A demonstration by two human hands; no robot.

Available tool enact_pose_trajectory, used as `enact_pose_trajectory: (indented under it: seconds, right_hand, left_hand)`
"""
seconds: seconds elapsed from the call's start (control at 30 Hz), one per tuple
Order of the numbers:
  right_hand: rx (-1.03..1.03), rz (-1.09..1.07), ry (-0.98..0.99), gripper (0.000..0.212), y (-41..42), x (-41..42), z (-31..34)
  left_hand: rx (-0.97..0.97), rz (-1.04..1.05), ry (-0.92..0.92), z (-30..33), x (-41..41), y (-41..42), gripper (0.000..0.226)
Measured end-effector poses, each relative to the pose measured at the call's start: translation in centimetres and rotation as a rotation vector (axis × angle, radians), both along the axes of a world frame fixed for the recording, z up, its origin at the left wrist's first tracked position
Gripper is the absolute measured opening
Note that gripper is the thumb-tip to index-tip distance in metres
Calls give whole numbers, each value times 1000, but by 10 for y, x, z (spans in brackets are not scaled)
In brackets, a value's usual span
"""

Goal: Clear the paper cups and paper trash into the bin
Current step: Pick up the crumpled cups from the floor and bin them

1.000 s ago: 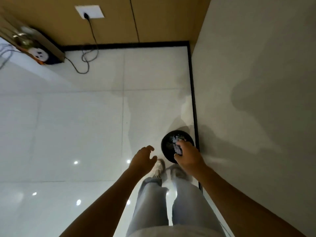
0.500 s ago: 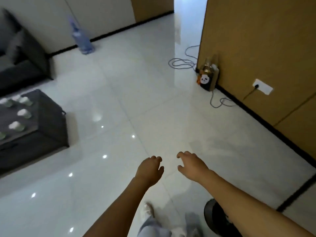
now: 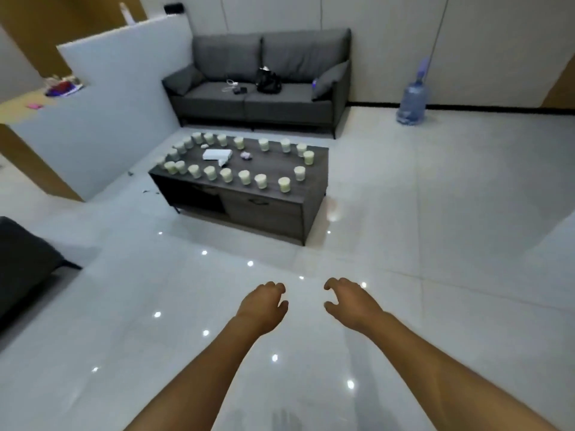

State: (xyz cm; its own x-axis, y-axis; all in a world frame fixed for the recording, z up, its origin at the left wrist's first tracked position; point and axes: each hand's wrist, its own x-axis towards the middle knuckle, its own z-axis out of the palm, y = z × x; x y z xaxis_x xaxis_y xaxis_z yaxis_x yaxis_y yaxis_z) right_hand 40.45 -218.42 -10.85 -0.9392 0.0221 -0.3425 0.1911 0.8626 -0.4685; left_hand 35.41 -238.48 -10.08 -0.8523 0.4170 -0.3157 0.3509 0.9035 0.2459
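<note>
Since the bin left view, right hand (image 3: 350,301) hangs empty.

Both bare forearms stretched forward, palms down, well short of coffee table (image 3: 249,194). Left hand (image 3: 263,306) empty, fingers loosely curled. Right hand (image 3: 348,301) empty, fingers loosely hooked, thumb apart. Hands near each other, not touching.

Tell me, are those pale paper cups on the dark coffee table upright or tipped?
Upright: every pale paper cup stands rim-up along the dark coffee table edges.
</note>
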Motion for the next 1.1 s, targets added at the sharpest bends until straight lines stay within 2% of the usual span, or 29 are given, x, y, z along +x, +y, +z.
enact_pose_trajectory:
  seconds: [0.27, 0.6, 0.8, 1.1]
  right_hand:
    - [0, 265, -6, 43, -110, -173, 5]
    - [6, 494, 28, 43, -180, -413, 8]
    - [4, 572, 52, 44, -224, -531, 16]
    - [13, 679, -13, 45, -338, -687, -14]
  left_hand:
    - [27, 315, -22, 11, -116, -128, 41]
    - [72, 600, -38, 9, -294, -189, 41]
    - [109, 711, -46, 13, -391, -223, 40]
    - [152, 776, -83, -15, -552, -325, 40]
